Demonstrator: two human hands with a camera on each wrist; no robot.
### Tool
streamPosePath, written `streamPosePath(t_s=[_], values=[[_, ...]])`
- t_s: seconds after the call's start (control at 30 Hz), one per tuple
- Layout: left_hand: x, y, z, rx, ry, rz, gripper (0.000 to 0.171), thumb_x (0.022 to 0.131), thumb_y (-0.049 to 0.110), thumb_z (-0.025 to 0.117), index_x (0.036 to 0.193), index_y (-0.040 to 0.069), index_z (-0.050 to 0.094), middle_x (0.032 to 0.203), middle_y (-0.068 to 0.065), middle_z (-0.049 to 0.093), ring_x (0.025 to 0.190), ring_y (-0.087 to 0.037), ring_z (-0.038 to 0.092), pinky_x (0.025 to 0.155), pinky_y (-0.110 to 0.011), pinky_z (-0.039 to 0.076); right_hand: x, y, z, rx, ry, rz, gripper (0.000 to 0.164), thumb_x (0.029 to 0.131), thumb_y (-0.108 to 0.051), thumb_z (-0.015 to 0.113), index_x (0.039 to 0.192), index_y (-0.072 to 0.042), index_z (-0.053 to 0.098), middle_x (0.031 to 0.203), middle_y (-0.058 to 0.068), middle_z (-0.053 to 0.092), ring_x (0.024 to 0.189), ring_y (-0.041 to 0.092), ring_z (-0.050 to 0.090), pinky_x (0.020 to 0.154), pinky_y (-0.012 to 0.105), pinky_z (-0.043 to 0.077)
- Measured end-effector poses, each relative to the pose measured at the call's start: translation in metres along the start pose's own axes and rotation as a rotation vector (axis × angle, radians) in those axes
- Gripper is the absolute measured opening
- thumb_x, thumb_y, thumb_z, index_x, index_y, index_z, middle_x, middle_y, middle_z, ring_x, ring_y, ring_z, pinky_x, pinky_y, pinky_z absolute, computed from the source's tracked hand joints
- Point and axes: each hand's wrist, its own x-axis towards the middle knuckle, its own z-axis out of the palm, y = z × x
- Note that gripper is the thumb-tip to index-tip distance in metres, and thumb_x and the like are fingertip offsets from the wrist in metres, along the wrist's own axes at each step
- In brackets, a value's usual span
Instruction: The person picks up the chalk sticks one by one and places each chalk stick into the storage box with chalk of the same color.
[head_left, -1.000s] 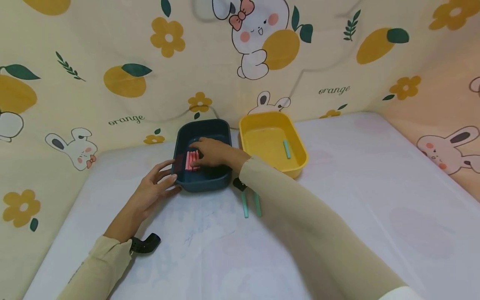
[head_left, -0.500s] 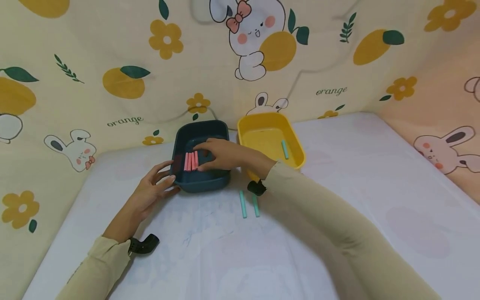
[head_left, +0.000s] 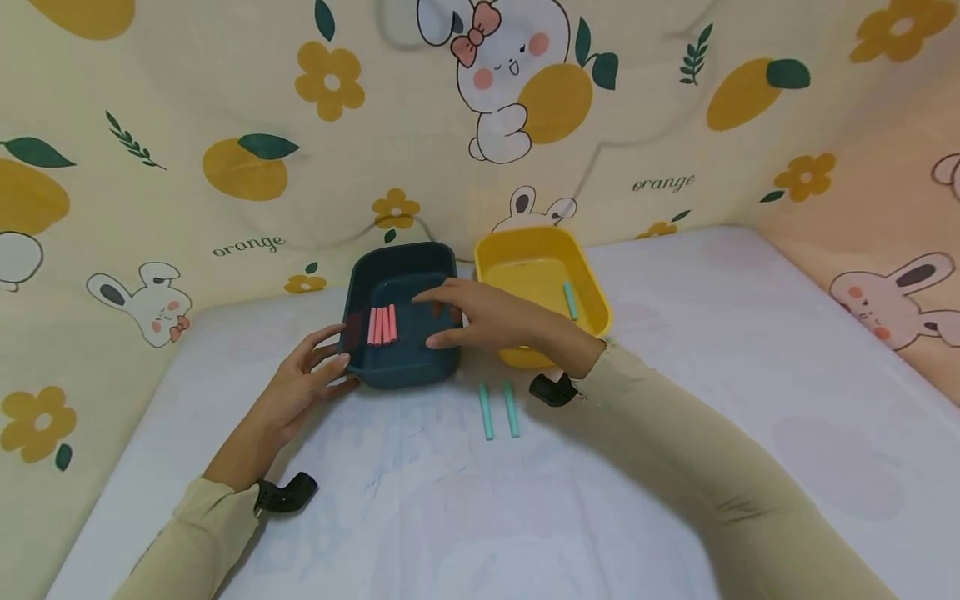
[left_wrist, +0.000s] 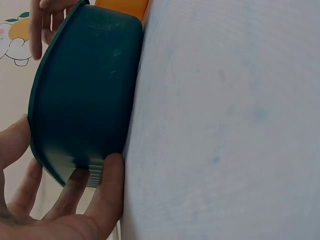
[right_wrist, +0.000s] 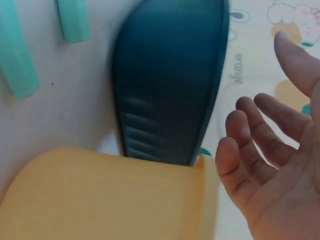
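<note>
A dark blue plastic bin [head_left: 405, 373] stands on the white table, with several pink chalk sticks [head_left: 382, 325] lying side by side in its left half. My left hand [head_left: 300, 387] rests against the bin's left end; in the left wrist view its fingertips touch the blue wall [left_wrist: 85, 85]. Over the bin's right rim hovers my right hand [head_left: 495, 317], thumb and fingers apart, with nothing between them. The right wrist view shows that palm [right_wrist: 280, 195] bare. Beside the blue bin is a yellow bin [head_left: 525, 358] with one mint-green chalk stick [head_left: 571, 300] inside.
Two more mint-green chalk sticks [head_left: 498, 410] lie roughly parallel on the table in front of the bins. A patterned cloth backdrop [head_left: 375, 150] with rabbits and oranges rises behind the table. The yellow bin stands close to the blue one.
My right hand has drawn back to the right, from beside the pink chalk to over the blue bin's right rim. Both green sticks on the table now show fully. My left hand stays put.
</note>
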Motion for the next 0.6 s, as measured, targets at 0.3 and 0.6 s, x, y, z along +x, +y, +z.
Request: streamPosePath(t_s=[0.3, 0.6], values=[[-0.002, 0.002, 0.0, -0.01, -0.003, -0.003, 0.065, 0.1, 0.024, 0.06, 0.156, 0.028, 0.028, 0.159, -0.016, 0.025, 0.114, -0.015, 0.058, 0.107, -0.047, 0.046, -0.032, 0.003, -0.007, 0.01, 0.042, 0.019, 0.067, 0.09, -0.046, 0.07, 0.148, -0.024, 0.047, 0.125, 0.004, 0.059, 0.105, 0.022, 0.057, 0.088, 0.034, 0.052], [-0.001, 0.003, 0.0, -0.005, -0.006, -0.007, 0.066, 0.1, 0.023, 0.06, 0.157, 0.026, 0.026, 0.159, -0.016, 0.026, 0.111, -0.014, 0.058, 0.108, -0.048, 0.045, -0.058, 0.019, -0.011, -0.037, 0.069, 0.018, 0.066, 0.089, -0.04, 0.074, 0.147, -0.025, 0.048, 0.119, 0.002, 0.06, 0.105, 0.023, 0.057, 0.088, 0.035, 0.053]])
